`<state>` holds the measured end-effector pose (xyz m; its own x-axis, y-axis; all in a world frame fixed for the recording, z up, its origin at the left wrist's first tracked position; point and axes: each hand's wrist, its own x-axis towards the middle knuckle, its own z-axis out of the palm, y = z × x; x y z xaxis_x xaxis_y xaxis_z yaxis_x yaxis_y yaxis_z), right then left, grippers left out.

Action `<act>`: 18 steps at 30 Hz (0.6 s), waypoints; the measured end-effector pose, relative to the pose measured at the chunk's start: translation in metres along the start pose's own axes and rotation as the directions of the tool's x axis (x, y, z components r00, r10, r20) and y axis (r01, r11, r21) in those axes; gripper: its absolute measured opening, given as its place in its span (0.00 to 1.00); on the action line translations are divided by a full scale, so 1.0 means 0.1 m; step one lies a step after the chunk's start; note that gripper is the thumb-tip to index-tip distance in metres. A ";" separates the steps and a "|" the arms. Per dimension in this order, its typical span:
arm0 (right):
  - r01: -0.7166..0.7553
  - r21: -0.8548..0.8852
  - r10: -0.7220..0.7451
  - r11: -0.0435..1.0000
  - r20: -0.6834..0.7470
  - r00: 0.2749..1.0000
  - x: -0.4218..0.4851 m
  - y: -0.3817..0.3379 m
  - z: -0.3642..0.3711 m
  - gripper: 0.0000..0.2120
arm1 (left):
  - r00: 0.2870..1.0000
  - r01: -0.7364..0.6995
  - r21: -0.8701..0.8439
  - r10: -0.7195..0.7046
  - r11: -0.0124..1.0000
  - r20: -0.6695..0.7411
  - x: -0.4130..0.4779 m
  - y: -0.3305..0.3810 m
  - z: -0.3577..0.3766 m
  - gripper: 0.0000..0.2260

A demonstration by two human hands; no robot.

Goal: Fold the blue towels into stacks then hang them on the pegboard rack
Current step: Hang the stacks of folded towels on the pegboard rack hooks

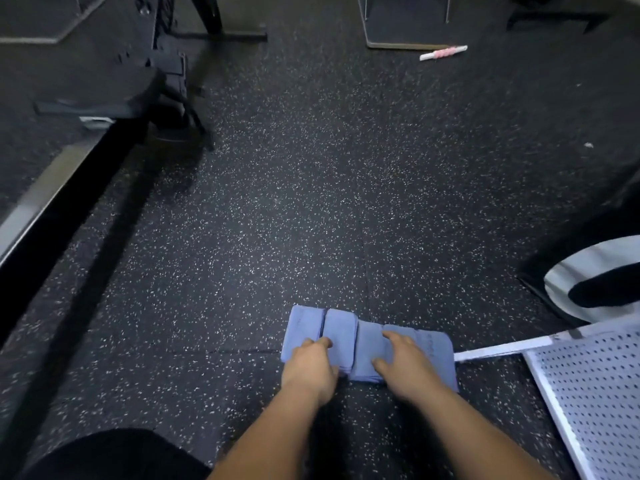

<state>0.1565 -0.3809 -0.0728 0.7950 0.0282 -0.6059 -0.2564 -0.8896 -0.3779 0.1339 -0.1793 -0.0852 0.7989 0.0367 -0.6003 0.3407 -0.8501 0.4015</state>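
Down on the speckled rubber floor (311, 202), the blue towels (341, 327) sit in a tight row of folded stacks, right in front of the person's knees. The left hand (310, 365) curls over one stack, thumb hooked at its near edge, gripping the pile, probably so the layers stay together. The right hand (405, 362) lies spread on the neighbouring stacks, fingers apart and pressing down rather than clamping, likely to flatten and square them. The pegboard rack (595, 393) lies flat just to the right, close enough to reach, so hanging looks like the next stage and has not yet begun.
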 end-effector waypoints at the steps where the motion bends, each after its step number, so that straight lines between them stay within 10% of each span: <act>1: 0.002 -0.002 -0.002 1.000 0.010 1.000 0.09 -0.02 0.04 0.34 | 1.000 0.007 -0.011 -0.007 1.000 0.005 0.06 -0.01 0.03 0.23; 18: 0.126 -0.139 -0.114 0.982 0.091 0.989 1.36 -0.16 0.54 0.33 | 0.994 0.099 -0.069 -0.102 0.993 -0.036 0.76 -0.20 0.51 0.28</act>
<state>0.2390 -0.3381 -0.1864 0.7657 0.1713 -0.6199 -0.0748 -0.9336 -0.3503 0.1626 -0.1861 -0.1738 0.7774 0.1415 -0.6129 0.4514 -0.8040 0.3869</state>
